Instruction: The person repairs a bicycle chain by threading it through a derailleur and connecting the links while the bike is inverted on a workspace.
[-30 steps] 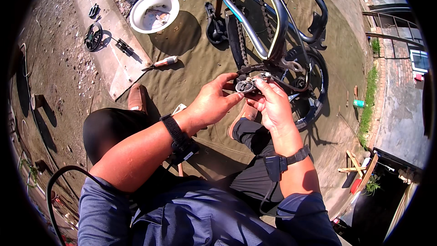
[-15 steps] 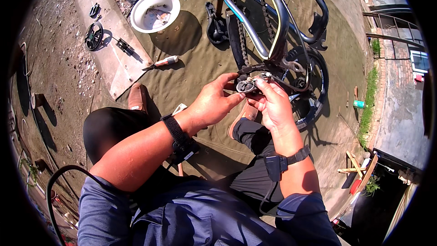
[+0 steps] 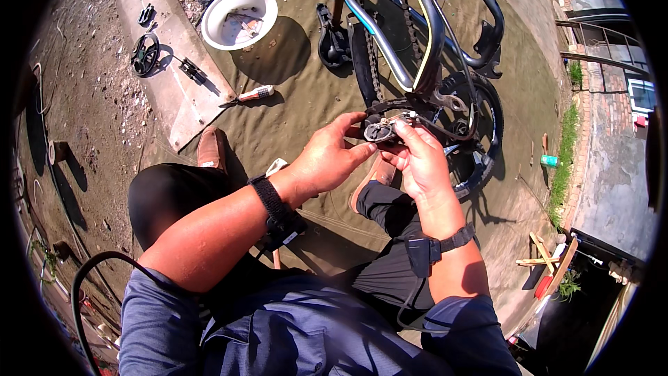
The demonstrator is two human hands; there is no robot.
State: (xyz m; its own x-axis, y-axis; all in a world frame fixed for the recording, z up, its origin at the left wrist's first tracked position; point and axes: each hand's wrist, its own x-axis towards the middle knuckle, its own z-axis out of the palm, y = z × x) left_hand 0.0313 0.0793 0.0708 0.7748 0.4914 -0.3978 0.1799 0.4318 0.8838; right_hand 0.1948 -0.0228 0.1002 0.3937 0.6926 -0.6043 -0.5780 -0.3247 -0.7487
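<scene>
showing, head view: left hand (image 3: 327, 160) and right hand (image 3: 417, 163), fingers curled, pinching a small dark bicycle part (image 3: 379, 130) just beside the upturned bicycle frame (image 3: 417, 49). part judged still unfitted; chain (image 3: 369, 63) hangs slack. white bowl (image 3: 240, 17) and screwdriver (image 3: 254, 94) lie apart on the tarp (image 3: 306, 97).

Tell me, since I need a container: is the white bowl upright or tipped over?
Upright: the white bowl sits on the ground cloth, its round mouth facing up, small parts inside.
</scene>
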